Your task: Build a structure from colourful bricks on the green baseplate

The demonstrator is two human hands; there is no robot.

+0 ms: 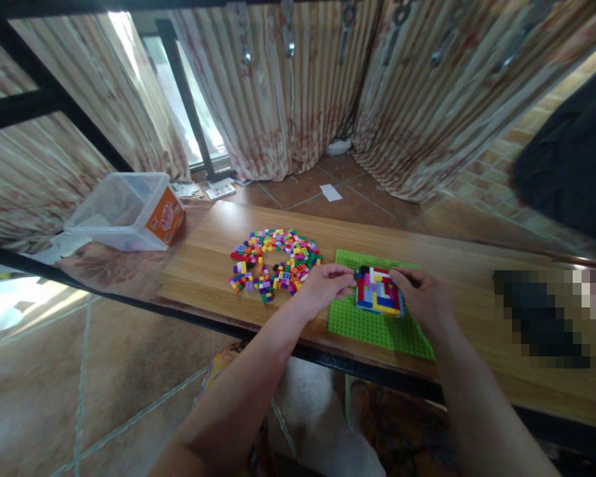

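Observation:
A flat build of colourful toy bricks (377, 290), with red, yellow, blue and white pieces, sits over a green studded baseplate (347, 321). My left hand (328, 286) is at the build's left edge, its fingertips pinched together. Whatever lies between those fingertips is too small to make out. On the opposite side, my right hand (427, 298) grips the build's upper right edge with thumb and fingers. Left of the baseplate, many loose toy bricks (263, 248) form a ring-shaped pile, close to my left wrist.
The wooden table (208, 265) carries everything. Past its left end stands a clear plastic bin (124, 228) with an orange label. A dark, pixelated object (541, 318) lies at the right. Curtains (288, 99) hang behind, and a dark frame bar crosses the top.

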